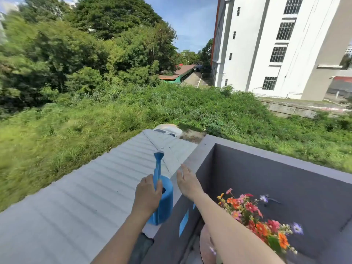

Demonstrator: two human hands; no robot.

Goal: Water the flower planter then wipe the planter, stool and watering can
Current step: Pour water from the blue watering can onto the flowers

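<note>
Outdoors on a raised balcony, enclosed by a dark grey painted parapet wall (266, 180) with a flat pale grey cap; beyond the cap, a pale corrugated metal roof (85, 187), then rough grass, trees and a white multi-storey building. Standing on the cap of the left-hand run of wall, near its inner edge and short of the corner: a blue plastic cylindrical watering can (165, 204), upright, long spout rising away towards the roof and ending in a grey rose. Below the wall, inside the balcony towards its lower right: a cluster of red, orange, pink and purple flowers (255, 216) marking the flower planter; the container itself mostly hidden behind the right forearm. Just beside it, a pale rounded surface, possibly the stool; cannot tell. No cloth in view. Left hand (147, 193) closed around the can's handle at the base of the spout. Right hand (187, 181) flat and open, fingers extended, holding nothing, over the wall cap just beside the can. Step in hand, judged: start of watering, can gripped but not yet lifted. Next move calls for: lift clear of the cap, carry rightwards and down over the flowers, tip spout below body level, pour gently to avoid flattening blooms. Risk: can knocked outwards onto the roof.
</note>
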